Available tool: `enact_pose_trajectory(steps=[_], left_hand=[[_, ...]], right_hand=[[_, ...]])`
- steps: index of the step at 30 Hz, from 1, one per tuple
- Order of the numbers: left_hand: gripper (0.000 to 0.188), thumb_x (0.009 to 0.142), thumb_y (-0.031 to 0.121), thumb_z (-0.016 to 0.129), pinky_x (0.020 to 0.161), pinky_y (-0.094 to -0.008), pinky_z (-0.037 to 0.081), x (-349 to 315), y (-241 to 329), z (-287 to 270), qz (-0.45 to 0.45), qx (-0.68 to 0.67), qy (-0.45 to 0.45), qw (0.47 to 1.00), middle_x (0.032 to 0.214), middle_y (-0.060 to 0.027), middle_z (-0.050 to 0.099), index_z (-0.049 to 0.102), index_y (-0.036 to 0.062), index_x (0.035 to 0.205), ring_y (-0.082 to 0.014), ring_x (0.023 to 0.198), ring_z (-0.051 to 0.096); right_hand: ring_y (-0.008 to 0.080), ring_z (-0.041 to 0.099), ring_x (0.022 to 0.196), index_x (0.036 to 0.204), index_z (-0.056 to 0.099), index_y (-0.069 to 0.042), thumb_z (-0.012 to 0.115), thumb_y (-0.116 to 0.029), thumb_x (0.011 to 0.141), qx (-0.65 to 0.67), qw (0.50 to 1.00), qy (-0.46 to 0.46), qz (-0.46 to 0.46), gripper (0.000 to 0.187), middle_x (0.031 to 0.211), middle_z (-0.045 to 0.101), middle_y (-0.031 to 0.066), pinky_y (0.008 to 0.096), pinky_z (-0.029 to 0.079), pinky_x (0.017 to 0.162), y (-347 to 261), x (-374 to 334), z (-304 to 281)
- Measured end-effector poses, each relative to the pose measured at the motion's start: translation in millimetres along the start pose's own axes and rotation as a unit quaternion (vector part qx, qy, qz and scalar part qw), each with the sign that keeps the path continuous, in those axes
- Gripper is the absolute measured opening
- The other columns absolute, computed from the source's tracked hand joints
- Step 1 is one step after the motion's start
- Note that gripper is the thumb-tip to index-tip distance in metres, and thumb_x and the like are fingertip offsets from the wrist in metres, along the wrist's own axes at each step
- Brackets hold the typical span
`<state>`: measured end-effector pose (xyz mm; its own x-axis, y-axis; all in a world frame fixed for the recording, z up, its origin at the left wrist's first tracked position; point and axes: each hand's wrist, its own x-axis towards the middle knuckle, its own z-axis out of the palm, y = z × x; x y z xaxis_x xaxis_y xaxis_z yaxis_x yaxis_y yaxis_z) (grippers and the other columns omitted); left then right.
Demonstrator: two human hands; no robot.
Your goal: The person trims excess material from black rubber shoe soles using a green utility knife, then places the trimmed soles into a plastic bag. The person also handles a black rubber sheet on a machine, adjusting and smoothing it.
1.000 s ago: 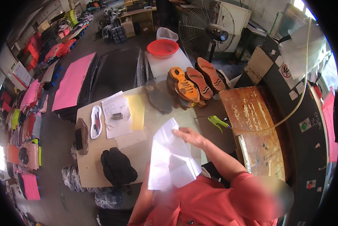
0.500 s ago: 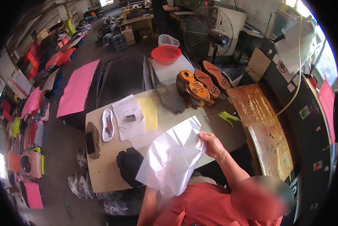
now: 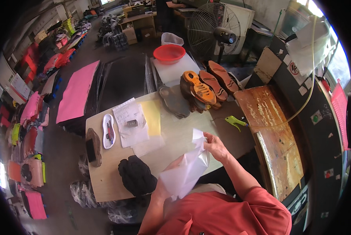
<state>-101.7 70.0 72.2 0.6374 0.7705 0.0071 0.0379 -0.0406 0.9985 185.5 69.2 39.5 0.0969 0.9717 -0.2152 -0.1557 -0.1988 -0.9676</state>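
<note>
A thin white sheet (image 3: 186, 172), crumpled and slightly see-through, hangs between my hands over the table's near edge. My right hand (image 3: 216, 147) is closed on its upper right corner, thumb and fingers pinched together. Behind the sheet's left side is my left hand (image 3: 175, 163); its fingers are mostly covered, so its grip does not show. To the left of the sheet lies a bunched black cloth (image 3: 137, 175) on the wooden table (image 3: 105, 178).
Beyond are papers (image 3: 132, 123), a white shoe sole (image 3: 109, 131) and a dark phone-like slab (image 3: 90, 149). Orange and brown sole shapes (image 3: 199, 87) are stacked at the back. Rightward lie a green air gun (image 3: 235, 122) and a worn board (image 3: 271, 129). A fan (image 3: 214, 33) stands behind.
The sheet has gone from spread wide to gathered and folded, covering less of the table. My right hand has shifted slightly left and now pinches its upper corner.
</note>
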Motion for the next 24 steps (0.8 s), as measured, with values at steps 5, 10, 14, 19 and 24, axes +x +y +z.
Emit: enact_pose_trajectory(steps=[5, 10, 14, 19, 24], left_hand=[[0.056, 0.085, 0.005, 0.070, 0.102, -0.0467, 0.051, 5, -6, -15, 0.197, 0.294, 0.039, 0.935, 0.126, -0.0169, 0.070, 0.059, -0.0014, 0.140, -0.0360, 0.116, 0.068], [0.047, 0.093, 0.004, 0.066, 0.100, -0.0416, 0.054, 32, -35, -18, 0.214, 0.406, 0.128, 0.879, 0.135, -0.0184, 0.068, 0.061, -0.0030, 0.139, -0.0348, 0.112, 0.070], [0.047, 0.106, 0.014, 0.055, 0.076, -0.0351, 0.059, 43, -53, -7, 0.125, 0.278, 0.093, 0.948, 0.144, -0.0194, 0.063, 0.051, -0.0004, 0.150, -0.0242, 0.102, 0.073], [0.055, 0.109, 0.020, 0.044, 0.075, -0.0336, 0.059, 44, -57, -7, 0.076, 0.380, 0.061, 0.920, 0.154, -0.0238, 0.054, 0.036, 0.0009, 0.160, -0.0215, 0.098, 0.072], [0.057, 0.100, 0.007, 0.046, 0.110, -0.0385, 0.046, 50, -31, -7, 0.117, 0.421, 0.072, 0.896, 0.153, -0.0243, 0.053, 0.037, -0.0060, 0.155, -0.0310, 0.130, 0.061]], right_hand=[[0.0164, 0.071, 0.096, 0.122, 0.070, 0.000, 0.072, -0.012, 0.100, 0.269, 0.962, 0.025, 0.037, 0.025, 0.107, 0.075, 0.0061, 0.0329, 0.057, 0.090, 22, 15, -28], [0.0142, 0.069, 0.090, 0.104, 0.076, -0.005, 0.069, -0.013, 0.102, 0.226, 0.974, 0.006, 0.015, 0.011, 0.099, 0.075, 0.0024, 0.0315, 0.055, 0.083, 17, 8, -60], [0.0165, 0.067, 0.095, 0.107, 0.072, -0.005, 0.072, -0.009, 0.097, 0.260, 0.963, -0.019, -0.069, 0.011, 0.100, 0.071, 0.0019, 0.0359, 0.053, 0.092, -2, 12, -87], [0.0159, 0.070, 0.094, 0.116, 0.068, -0.004, 0.069, -0.014, 0.100, 0.282, 0.959, 0.025, 0.000, 0.019, 0.104, 0.073, 0.0032, 0.0348, 0.057, 0.088, -2, 14, -89], [0.0099, 0.067, 0.081, 0.098, 0.072, -0.006, 0.073, -0.023, 0.101, 0.217, 0.975, 0.017, 0.050, 0.017, 0.091, 0.073, -0.0004, 0.0288, 0.056, 0.078, 6, -3, -81]])
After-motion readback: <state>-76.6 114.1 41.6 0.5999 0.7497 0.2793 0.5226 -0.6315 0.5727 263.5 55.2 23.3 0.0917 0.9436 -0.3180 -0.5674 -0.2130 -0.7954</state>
